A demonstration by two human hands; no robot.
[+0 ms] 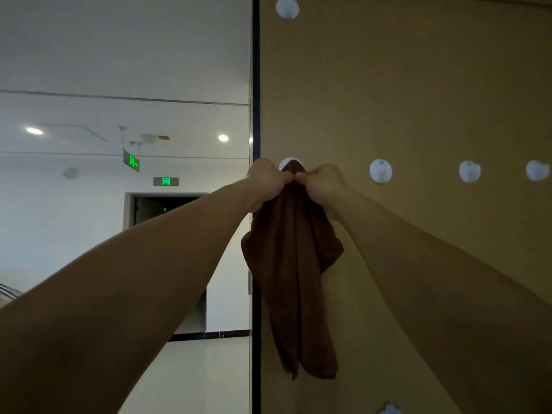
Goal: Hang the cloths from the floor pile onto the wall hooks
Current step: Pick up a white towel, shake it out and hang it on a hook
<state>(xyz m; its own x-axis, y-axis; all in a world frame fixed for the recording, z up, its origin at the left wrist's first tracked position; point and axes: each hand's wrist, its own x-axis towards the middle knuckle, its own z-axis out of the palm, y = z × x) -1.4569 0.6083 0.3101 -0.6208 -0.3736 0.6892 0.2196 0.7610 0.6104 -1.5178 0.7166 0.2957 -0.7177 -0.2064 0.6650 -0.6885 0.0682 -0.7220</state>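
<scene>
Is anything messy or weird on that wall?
Nothing stands out. The left hand and right hand pinch the top of the cloth at a hook; it hangs bunched but untorn. The other hooks are bare.

Green exit sign (131, 160) hangs near two round lights (223, 138); dark doorway (149, 209) below.

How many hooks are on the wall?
6 hooks: one at top; four in the middle row, the leftmost partly behind the cloth; one at bottom edge. More may be hidden.
</scene>
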